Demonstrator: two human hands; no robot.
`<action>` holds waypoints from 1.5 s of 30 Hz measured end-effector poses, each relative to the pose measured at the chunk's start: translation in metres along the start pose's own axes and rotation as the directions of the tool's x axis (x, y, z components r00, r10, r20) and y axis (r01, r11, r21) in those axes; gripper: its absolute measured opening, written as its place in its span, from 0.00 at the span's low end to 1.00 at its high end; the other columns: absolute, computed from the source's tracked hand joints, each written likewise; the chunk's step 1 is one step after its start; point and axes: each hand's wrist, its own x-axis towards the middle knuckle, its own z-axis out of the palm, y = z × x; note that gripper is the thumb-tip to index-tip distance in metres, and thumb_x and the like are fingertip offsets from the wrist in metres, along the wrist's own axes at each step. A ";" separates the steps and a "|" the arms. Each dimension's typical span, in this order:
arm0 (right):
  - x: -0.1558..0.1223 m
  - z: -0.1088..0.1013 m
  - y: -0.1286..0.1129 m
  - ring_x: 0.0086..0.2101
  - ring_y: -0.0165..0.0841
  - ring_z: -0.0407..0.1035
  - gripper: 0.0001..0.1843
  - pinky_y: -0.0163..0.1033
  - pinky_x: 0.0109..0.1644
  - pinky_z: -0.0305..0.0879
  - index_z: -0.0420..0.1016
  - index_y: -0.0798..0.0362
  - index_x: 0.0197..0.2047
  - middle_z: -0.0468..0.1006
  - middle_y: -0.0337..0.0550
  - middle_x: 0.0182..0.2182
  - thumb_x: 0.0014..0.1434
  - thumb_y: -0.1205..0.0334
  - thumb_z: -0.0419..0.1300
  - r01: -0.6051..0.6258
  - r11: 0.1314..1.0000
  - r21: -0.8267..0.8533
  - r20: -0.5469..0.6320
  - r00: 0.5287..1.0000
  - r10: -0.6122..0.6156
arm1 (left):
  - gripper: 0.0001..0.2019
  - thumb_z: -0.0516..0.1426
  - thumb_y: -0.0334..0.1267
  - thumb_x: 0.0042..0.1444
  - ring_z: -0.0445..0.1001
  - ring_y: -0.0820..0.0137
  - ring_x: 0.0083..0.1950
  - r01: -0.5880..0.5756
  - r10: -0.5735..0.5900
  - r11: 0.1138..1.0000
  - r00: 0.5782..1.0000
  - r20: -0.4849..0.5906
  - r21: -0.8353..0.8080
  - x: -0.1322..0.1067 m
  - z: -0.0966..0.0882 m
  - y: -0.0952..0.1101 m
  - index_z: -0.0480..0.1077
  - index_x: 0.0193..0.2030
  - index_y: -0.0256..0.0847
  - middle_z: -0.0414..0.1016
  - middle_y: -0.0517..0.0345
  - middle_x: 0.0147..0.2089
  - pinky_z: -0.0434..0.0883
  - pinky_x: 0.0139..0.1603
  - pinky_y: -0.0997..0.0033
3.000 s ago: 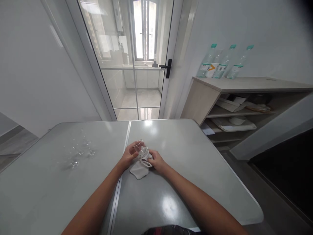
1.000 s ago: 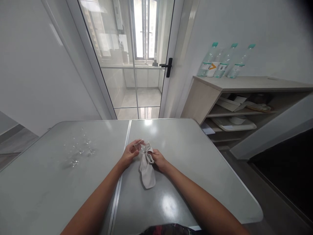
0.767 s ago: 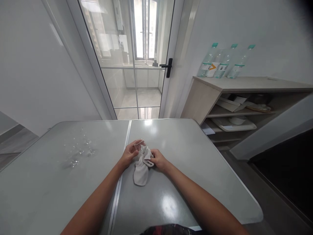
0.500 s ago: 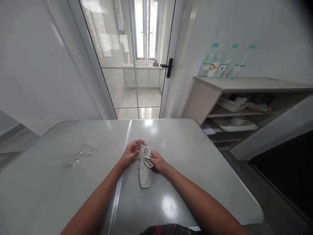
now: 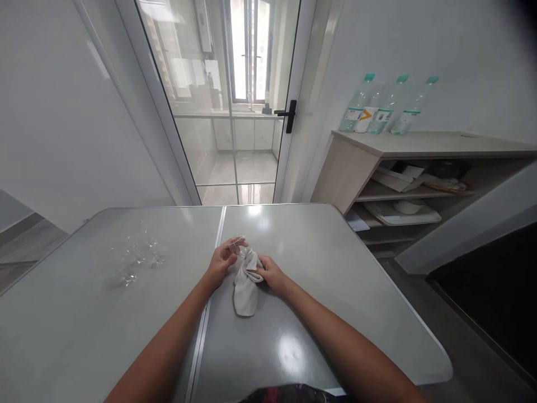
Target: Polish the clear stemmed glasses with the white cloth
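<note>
Over the middle of the table, my left hand is closed round a small clear glass, which tilts with its rim toward the upper left. My right hand pinches a light grey cloth against the lower end of the glass. That end is wrapped in the bunched cloth, so its shape is hidden. The loose part of the cloth hangs down toward me. On the left half of the table stands a group of several clear glass pieces; their outlines are hard to make out.
The grey-green table has a metal seam running across it. Past its far edge is a glass door with a black handle. At right, a wooden shelf unit carries clear bottles with green caps.
The hanging part of the cloth has swung slightly left and up. The glass has turned a little in my left hand, its rim now seen more edge-on. Both arms stay nearly in place.
</note>
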 end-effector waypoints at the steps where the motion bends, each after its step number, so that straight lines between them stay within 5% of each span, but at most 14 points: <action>1: -0.001 0.000 -0.002 0.31 0.31 0.66 0.20 0.35 0.38 0.61 0.79 0.57 0.41 0.77 0.40 0.30 0.50 0.51 0.73 0.008 1.000 -0.014 0.010 1.000 -0.008 | 0.35 0.67 0.57 0.52 0.74 0.55 0.54 -0.003 0.003 1.000 1.000 -0.007 -0.001 0.000 0.000 0.000 0.74 0.61 0.36 0.78 0.40 0.54 0.67 0.57 0.59; 9: -0.001 -0.003 -0.006 0.33 0.32 0.65 0.19 0.35 0.40 0.59 0.79 0.55 0.44 0.76 0.38 0.33 0.48 0.61 0.70 0.033 0.996 -0.086 0.029 0.999 -0.030 | 0.35 0.69 0.57 0.50 0.73 0.62 0.43 -0.018 0.018 1.000 1.000 -0.024 0.012 0.001 0.004 0.002 0.75 0.60 0.36 0.79 0.41 0.51 0.69 0.49 0.63; 16: -0.001 0.001 -0.002 0.30 0.29 0.61 0.12 0.33 0.35 0.55 0.80 0.55 0.40 0.74 0.38 0.31 0.51 0.64 0.62 0.015 0.995 0.102 -0.020 1.000 -0.013 | 0.34 0.68 0.57 0.51 0.73 0.61 0.45 -0.014 0.015 1.000 0.998 -0.054 0.022 0.001 0.005 0.005 0.76 0.59 0.37 0.79 0.42 0.51 0.68 0.51 0.62; 23: -0.001 0.002 -0.005 0.29 0.30 0.64 0.14 0.35 0.36 0.59 0.80 0.54 0.41 0.75 0.39 0.28 0.50 0.60 0.68 -0.050 0.978 0.204 -0.033 0.998 0.058 | 0.36 0.67 0.60 0.51 0.72 0.62 0.43 -0.021 0.023 0.999 0.998 -0.053 0.029 -0.001 0.002 0.002 0.76 0.59 0.35 0.79 0.42 0.50 0.68 0.48 0.63; 34: -0.003 -0.006 -0.009 0.36 0.33 0.67 0.22 0.35 0.42 0.61 0.78 0.54 0.49 0.77 0.39 0.36 0.50 0.60 0.70 0.019 0.999 -0.050 0.091 0.996 -0.015 | 0.36 0.68 0.60 0.49 0.68 0.65 0.39 -0.027 0.028 1.000 0.998 -0.055 0.013 0.000 0.004 0.006 0.75 0.59 0.36 0.78 0.43 0.50 0.66 0.45 0.65; 45: -0.002 -0.005 -0.010 0.33 0.32 0.67 0.23 0.33 0.37 0.60 0.79 0.55 0.46 0.78 0.38 0.33 0.43 0.66 0.67 -0.012 1.000 0.023 0.031 0.999 0.011 | 0.36 0.69 0.56 0.49 0.67 0.68 0.38 -0.034 0.034 0.999 0.999 -0.003 0.021 0.000 0.002 0.003 0.74 0.61 0.38 0.78 0.42 0.53 0.67 0.45 0.65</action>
